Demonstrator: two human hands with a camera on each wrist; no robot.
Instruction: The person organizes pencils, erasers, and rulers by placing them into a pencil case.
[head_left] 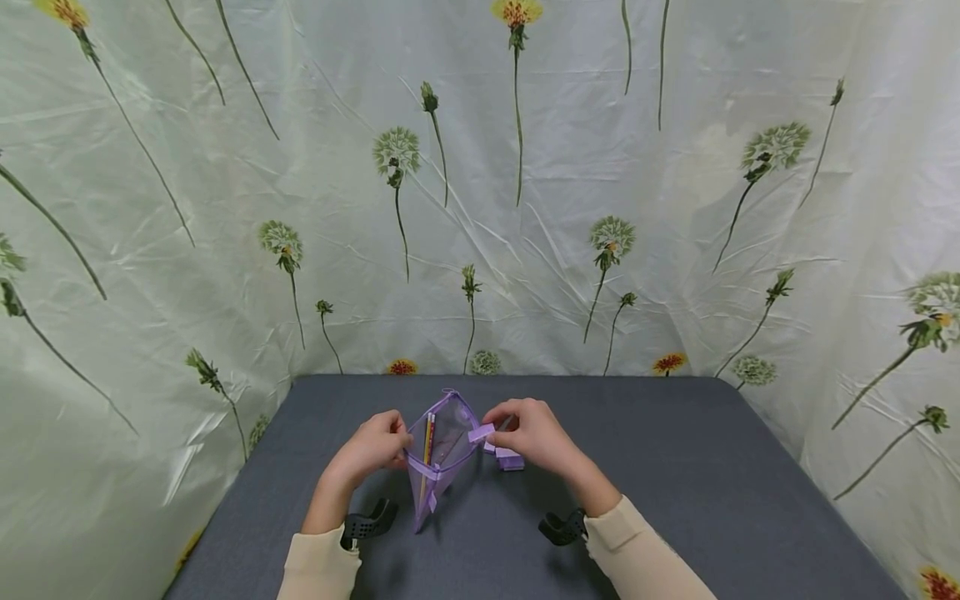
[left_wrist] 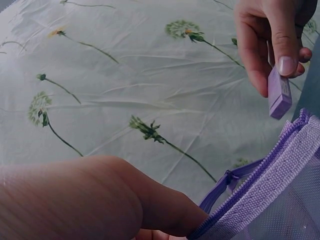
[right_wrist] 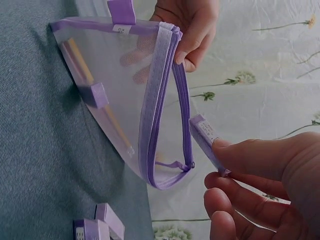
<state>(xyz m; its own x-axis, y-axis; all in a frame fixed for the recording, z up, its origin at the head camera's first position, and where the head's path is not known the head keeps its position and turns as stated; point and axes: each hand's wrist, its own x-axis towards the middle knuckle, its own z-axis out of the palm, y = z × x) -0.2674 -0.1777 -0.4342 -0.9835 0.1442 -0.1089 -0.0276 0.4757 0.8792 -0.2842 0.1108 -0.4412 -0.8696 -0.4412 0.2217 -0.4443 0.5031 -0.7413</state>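
A purple mesh zipper pouch [head_left: 422,496] stands tilted, its mouth spread wide. My left hand [head_left: 381,443] pinches the pouch's zipper edge [left_wrist: 235,200] on the left. Pencils [head_left: 429,440] lean inside, and through the mesh in the right wrist view a small purple block [right_wrist: 93,95] shows beside them. Between thumb and fingers, my right hand [head_left: 538,435] holds a small purple eraser [right_wrist: 204,137] just outside the pouch's right rim. More purple block-shaped erasers [head_left: 510,459] sit on the table under the right hand, partly hidden by it.
The dark grey table [head_left: 660,483] runs back to a pale curtain [head_left: 525,275] printed with dandelions. Black wrist bands [head_left: 562,528] sit on both wrists, beside cream sleeves [head_left: 318,567]. A purple fabric tab [right_wrist: 121,11] sticks out from the pouch's side.
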